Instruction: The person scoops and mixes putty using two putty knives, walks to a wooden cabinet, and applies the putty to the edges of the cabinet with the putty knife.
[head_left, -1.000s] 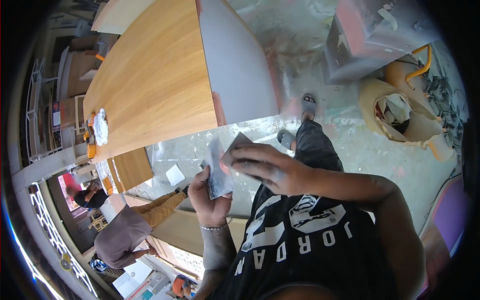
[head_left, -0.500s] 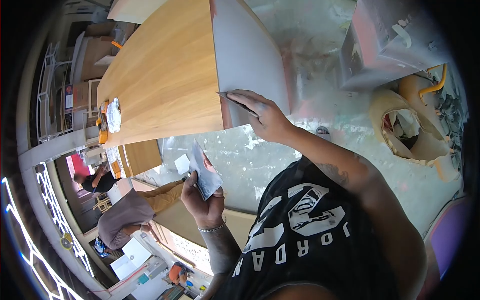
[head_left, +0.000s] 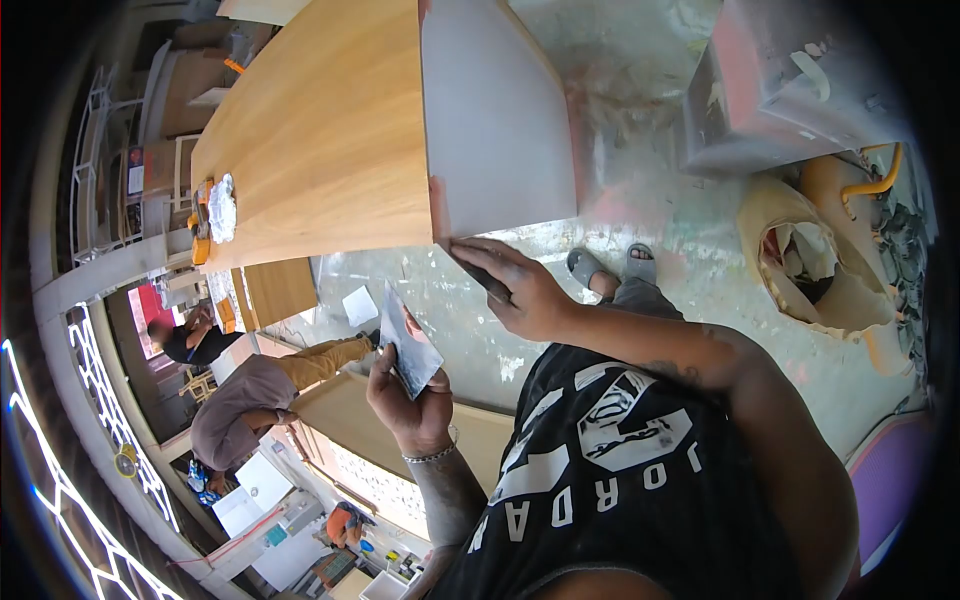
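My left hand (head_left: 412,412) grips a thin flat plate (head_left: 408,345) with a smear of pinkish filler near its upper right edge. My right hand (head_left: 515,290) is closed around a thin dark scraper (head_left: 478,264), its fingers laid along the blade. The scraper's tip is at the near lower corner of a large wooden piece, with a wood-grain face (head_left: 330,130) and a grey side (head_left: 495,130). Pink filler (head_left: 439,205) marks the edge between the two faces, just above my right fingertips.
A crumpled white bundle (head_left: 222,208) and orange tools (head_left: 201,235) lie at the wood face's left edge. A grey-pink box (head_left: 770,100) and an open sack (head_left: 765,235) stand right. Another person (head_left: 235,410) bends over at left; others are farther off.
My right hand and the scraper have moved down along the filled edge to the panel's lower corner. The left hand with the plate stays nearly in place. My sandalled feet now show.
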